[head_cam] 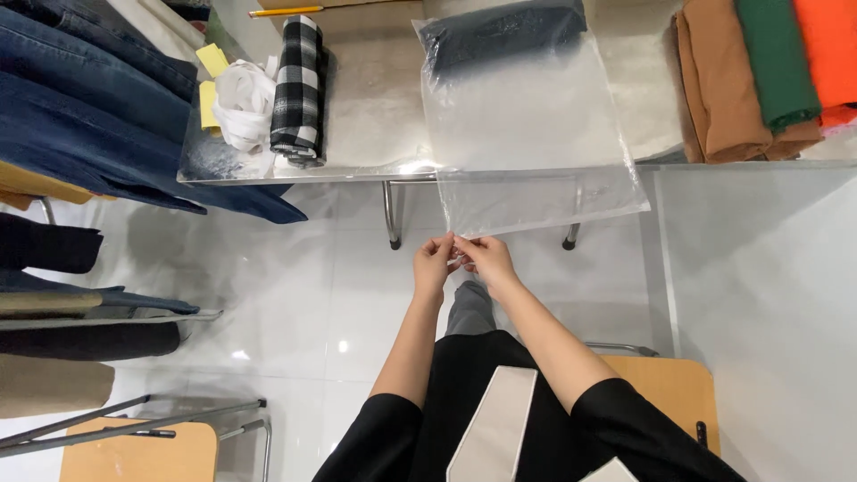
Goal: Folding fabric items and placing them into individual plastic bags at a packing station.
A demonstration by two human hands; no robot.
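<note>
Head view: I note both hands meeting at near edge of clear plastic bag (pixel 536 134). Left hand (pixel 434 265) fingers pinched together on bag's open lip; right hand (pixel 485 257) fingers likewise clamped on same lip, hands touching. Bag lies on table (pixel 375 107), lower part overhanging table edge above floor. Dark folded garment (pixel 504 34) inside bag at far end. Checked fabric roll (pixel 297 85) left of bag; brown, green, orange folded cloths (pixel 759 71) right.
</note>
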